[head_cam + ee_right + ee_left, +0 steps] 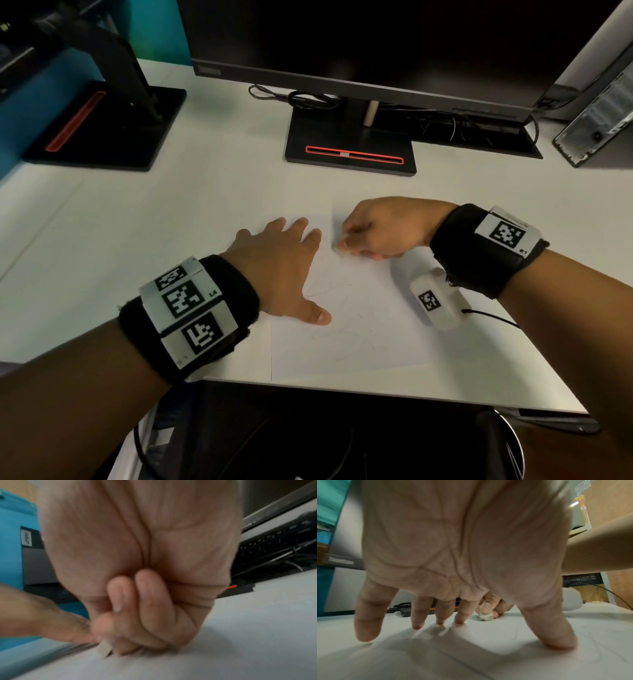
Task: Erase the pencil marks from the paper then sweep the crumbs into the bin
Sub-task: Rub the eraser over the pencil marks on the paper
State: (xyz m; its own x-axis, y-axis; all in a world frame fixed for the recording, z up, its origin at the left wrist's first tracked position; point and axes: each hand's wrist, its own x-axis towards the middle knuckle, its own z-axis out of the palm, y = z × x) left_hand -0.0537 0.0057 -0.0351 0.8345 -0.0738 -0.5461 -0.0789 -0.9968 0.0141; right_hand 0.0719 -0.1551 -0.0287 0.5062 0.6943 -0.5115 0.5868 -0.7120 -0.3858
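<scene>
A white sheet of paper with faint pencil scribbles lies on the white desk near its front edge. My left hand lies flat on the paper's left part, fingers spread and pressing it down; the left wrist view shows the fingertips touching the sheet. My right hand pinches a small white eraser and holds its end against the paper's upper part, just right of my left fingers. In the right wrist view the eraser pokes out below the curled fingers.
A monitor on a black stand rises behind the paper, with cables and a keyboard beneath it. A second black stand is at the back left. A computer case leans at the back right. A dark bin sits below the desk edge.
</scene>
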